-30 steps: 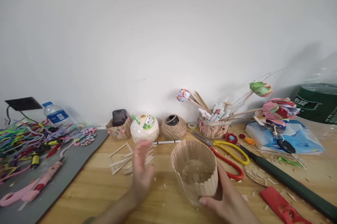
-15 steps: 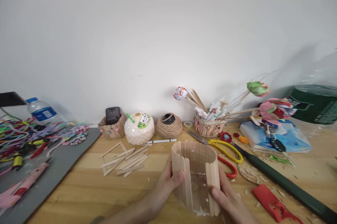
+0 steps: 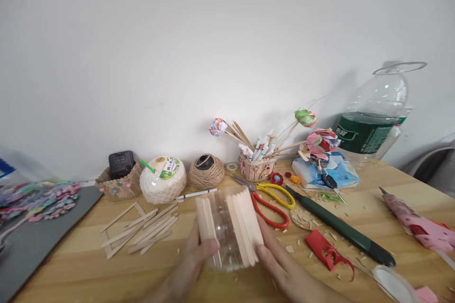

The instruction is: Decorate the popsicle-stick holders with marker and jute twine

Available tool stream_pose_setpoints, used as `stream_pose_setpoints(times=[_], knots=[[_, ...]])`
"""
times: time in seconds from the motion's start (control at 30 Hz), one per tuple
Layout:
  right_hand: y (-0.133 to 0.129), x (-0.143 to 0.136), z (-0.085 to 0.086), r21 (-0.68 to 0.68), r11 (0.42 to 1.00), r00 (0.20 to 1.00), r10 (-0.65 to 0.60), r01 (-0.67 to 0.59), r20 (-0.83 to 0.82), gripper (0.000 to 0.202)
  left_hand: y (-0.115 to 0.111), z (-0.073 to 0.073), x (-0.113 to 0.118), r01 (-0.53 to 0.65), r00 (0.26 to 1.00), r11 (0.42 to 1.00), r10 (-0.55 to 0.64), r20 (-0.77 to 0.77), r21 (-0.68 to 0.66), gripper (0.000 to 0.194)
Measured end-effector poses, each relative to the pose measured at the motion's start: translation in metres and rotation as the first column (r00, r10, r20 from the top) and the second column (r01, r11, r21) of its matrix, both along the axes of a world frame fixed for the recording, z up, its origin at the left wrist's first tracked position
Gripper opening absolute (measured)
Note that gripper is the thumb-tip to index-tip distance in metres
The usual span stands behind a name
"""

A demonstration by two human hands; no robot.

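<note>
Between my two hands is a clear plastic container partly covered with upright popsicle sticks (image 3: 243, 227). A bare see-through strip faces me between two groups of sticks. My left hand (image 3: 199, 251) grips the left side, thumb on the front. On the right side, my right hand (image 3: 275, 258) is closed around it, the thumb near the lower edge; its other fingers are mostly hidden behind. Loose popsicle sticks (image 3: 156, 232) lie to the left. Just beyond the container on the right are scissors (image 3: 272, 217) with one red and one yellow handle.
Along the wall stand a stick basket (image 3: 119, 187), a white coconut (image 3: 163, 189), a twine ball (image 3: 206, 175) and a pen holder (image 3: 258, 170) with paper flowers. At right lie a long dark green tool (image 3: 337, 224), red felt (image 3: 322, 248) and wood chips; a large bottle (image 3: 369, 127) stands behind.
My view has swung right, so the table things sit further left. The container has tipped, hiding its open top, and its bare strip faces me more directly. Both hands still hold it.
</note>
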State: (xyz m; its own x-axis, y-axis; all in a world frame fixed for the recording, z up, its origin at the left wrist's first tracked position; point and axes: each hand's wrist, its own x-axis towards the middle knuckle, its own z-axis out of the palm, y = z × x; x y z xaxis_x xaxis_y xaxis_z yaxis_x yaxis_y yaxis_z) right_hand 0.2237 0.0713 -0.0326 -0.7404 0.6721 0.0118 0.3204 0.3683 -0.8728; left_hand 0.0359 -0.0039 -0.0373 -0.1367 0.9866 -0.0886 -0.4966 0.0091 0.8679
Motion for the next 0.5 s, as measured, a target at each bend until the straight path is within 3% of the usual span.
stream_pose_setpoints(times=[0.17, 0.3, 0.4, 0.5], knots=[[0.006, -0.004, 0.002, 0.259, 0.923, 0.941, 0.219, -0.285, 0.257, 0.083, 0.008, -0.01, -0.012, -0.311, 0.949, 0.949, 0.313, -0.043, 0.049, 0.066], [0.006, -0.006, 0.001, 0.315, 0.884, 0.909, 0.234, -0.346, 0.344, 0.079, 0.013, -0.007, -0.014, -0.394, 0.919, 0.918, 0.395, -0.018, 0.035, 0.066], [0.01, -0.008, -0.003, 0.434, 0.864, 0.939, 0.112, -0.254, 0.326, 0.062, 0.014, -0.004, -0.017, -0.433, 0.901, 0.9, 0.433, 0.023, 0.047, 0.063], [0.024, -0.009, -0.005, 0.624, 0.78, 0.948, -0.161, -0.048, 0.275, 0.037, 0.014, -0.002, -0.021, -0.435, 0.9, 0.898, 0.434, 0.027, 0.069, 0.062]])
